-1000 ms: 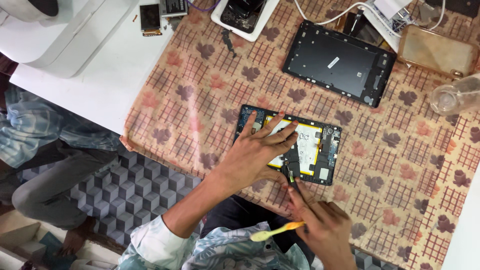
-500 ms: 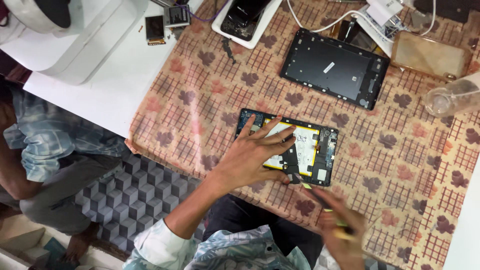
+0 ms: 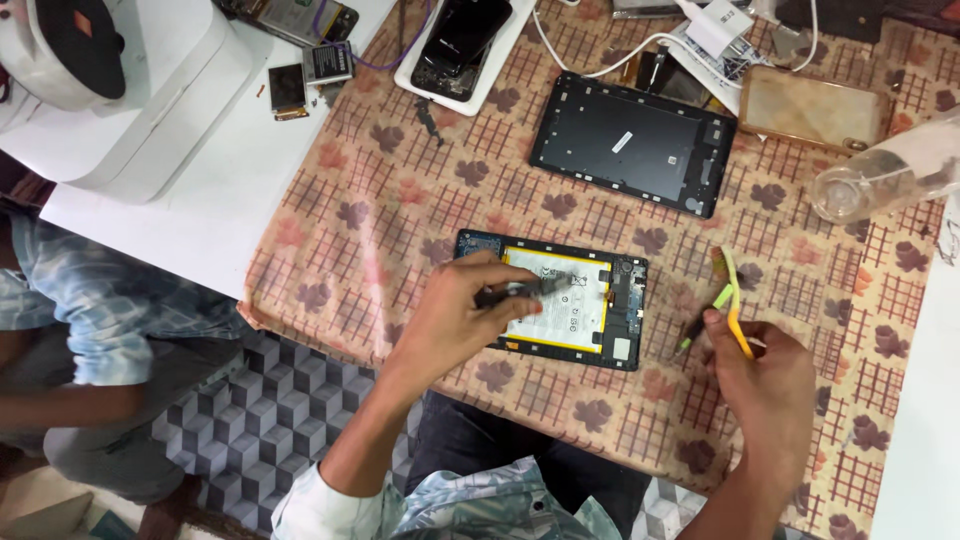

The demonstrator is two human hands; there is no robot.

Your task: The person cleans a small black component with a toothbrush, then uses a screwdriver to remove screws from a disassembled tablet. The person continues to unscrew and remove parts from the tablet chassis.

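Observation:
An opened tablet [image 3: 622, 300], with its yellow-edged white battery [image 3: 575, 268] showing, lies on the patterned cloth in front of me. My left hand [image 3: 455, 315] rests on the tablet's left half and pinches a thin dark tool [image 3: 520, 291] that lies across the battery. To the right of the tablet, my right hand [image 3: 768, 385] is raised off it. It grips a bent yellow pry tool [image 3: 733, 300] and a green-handled screwdriver [image 3: 700, 328], whose tip points down-left.
A black tablet back cover [image 3: 630, 140] lies further back, with a tan phone case [image 3: 815, 105] and a clear bottle [image 3: 880, 180] to its right. A cracked phone on a white tray [image 3: 460, 35], cables and a white machine [image 3: 130, 100] are at the back. Another person [image 3: 100, 320] sits at left.
My right hand has left the tablet's lower edge and moved right, carrying the yellow tool and screwdriver. My left hand, flat on the tablet before, now pinches a dark tool.

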